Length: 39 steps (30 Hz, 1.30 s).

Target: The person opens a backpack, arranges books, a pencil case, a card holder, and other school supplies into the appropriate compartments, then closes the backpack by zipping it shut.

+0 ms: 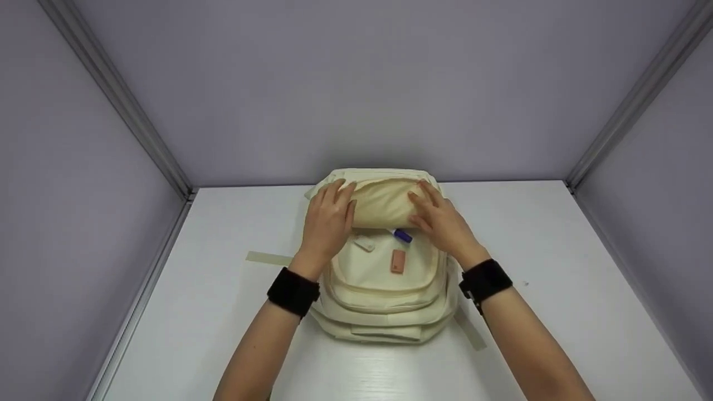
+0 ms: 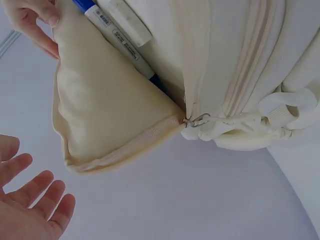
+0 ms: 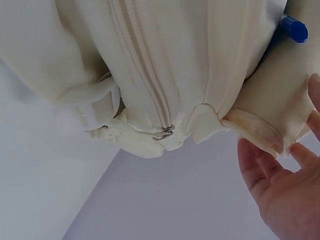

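Observation:
A cream backpack (image 1: pixel 384 303) lies on the table, its front pocket flap (image 1: pixel 384 206) folded back. Beneath the flap's edge pokes a marker (image 2: pixel 120 42) with a blue cap; a small white block (image 1: pixel 364 243) and an orange-pink block (image 1: pixel 397 261) lie on the pocket front. My left hand (image 1: pixel 328 220) is at the flap's left side; in the left wrist view its relaxed fingers (image 2: pixel 40 190) are apart from the fabric. My right hand (image 1: pixel 443 223) pinches the flap's right edge between thumb and fingers, as the right wrist view also shows.
Metal zipper pulls (image 2: pixel 197 120) hang at the pocket's side. Pale straps (image 1: pixel 269 258) spread out from the bag on both sides. The white table (image 1: pixel 557 334) is enclosed by grey panels (image 1: pixel 379 83) at the back and sides. A tiny scrap (image 1: pixel 525 283) lies at the right.

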{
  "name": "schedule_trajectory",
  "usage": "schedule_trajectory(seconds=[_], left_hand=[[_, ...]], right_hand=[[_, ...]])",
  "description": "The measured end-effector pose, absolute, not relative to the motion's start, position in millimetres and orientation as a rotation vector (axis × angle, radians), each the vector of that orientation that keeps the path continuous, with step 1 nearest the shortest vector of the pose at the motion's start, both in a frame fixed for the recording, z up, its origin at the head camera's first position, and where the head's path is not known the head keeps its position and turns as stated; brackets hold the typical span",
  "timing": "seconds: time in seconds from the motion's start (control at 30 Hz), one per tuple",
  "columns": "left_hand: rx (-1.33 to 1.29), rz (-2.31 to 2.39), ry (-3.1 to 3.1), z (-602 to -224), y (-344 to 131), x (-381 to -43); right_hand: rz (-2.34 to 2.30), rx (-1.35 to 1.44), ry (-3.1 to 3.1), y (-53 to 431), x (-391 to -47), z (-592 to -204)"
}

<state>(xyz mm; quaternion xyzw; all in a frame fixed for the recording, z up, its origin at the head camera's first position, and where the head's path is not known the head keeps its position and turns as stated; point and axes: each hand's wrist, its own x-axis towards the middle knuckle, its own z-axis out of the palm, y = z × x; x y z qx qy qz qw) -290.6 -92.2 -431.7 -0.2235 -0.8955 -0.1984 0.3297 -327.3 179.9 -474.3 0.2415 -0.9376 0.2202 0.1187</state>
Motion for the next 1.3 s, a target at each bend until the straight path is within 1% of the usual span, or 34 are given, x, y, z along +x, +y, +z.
schedule_trajectory(seconds=[0.23, 0.4, 0.53, 0.73, 0.87, 1.0, 1.13, 1.3], left_hand=[[-0.472, -0.962, -2.445, -424.5, -110.3, -295.7], [-0.442, -1.076, -2.535, -424.1, -116.0, -296.2], [-0.507, -1.1, -2.615, -424.8, -115.2, -294.2], [-0.684, -1.157, -2.78, -429.1, -112.8, -287.8], [-0.795, -1.148, -2.926, -433.9, -112.6, -281.8], [-0.85, -1.099, -2.994, -442.3, -113.8, -275.6], [-0.887, -0.946, -3.017, -456.8, -110.4, -266.7], [-0.92, -0.715, -3.018, -476.3, -98.0, -255.0]], right_hand=[[0.712, 0.752, -2.503, 180.8, -317.2, -470.7], [0.718, 0.811, -2.323, 182.2, -310.9, -469.5], [0.727, 0.838, -2.196, 184.5, -305.7, -468.9], [0.845, 0.896, -2.122, 191.2, -293.1, -467.9], [0.927, 0.985, -2.172, 202.3, -280.7, -468.0], [1.008, 1.077, -2.262, 213.8, -268.0, -470.1], [1.022, 1.144, -2.39, 221.4, -256.7, -473.5], [0.965, 1.146, -2.518, 224.0, -248.0, -479.5]])
